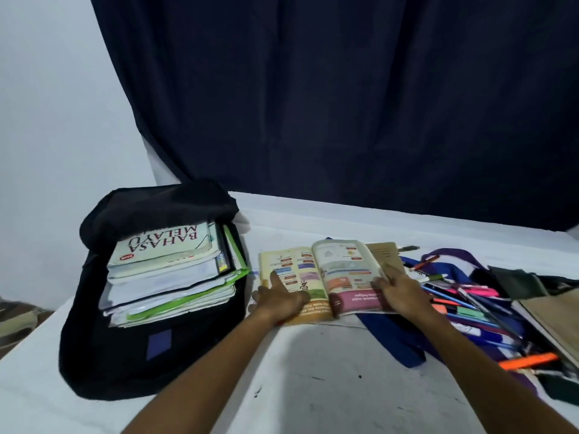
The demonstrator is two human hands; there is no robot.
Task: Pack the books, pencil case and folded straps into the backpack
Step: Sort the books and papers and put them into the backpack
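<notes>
A black backpack (103, 364) lies open on the white table at the left, with a stack of books (169, 270) resting in it, a "Bahasa Melayu" book on top. An open colourful book (326, 270) lies in the middle of the table. My left hand (282, 297) rests flat on its left page, index finger stretched forward. My right hand (399, 291) lies on the right page with its fingers at the page edge. Blue straps (391, 336) lie under and beside the book. A heap of pens and markers (476, 311) spreads at the right.
A brown notebook (383, 253) sits behind the open book. A wooden board (554, 321) and dark fabric pieces (513, 281) lie at the right edge. A dark curtain (344, 104) hangs behind the table (329, 386).
</notes>
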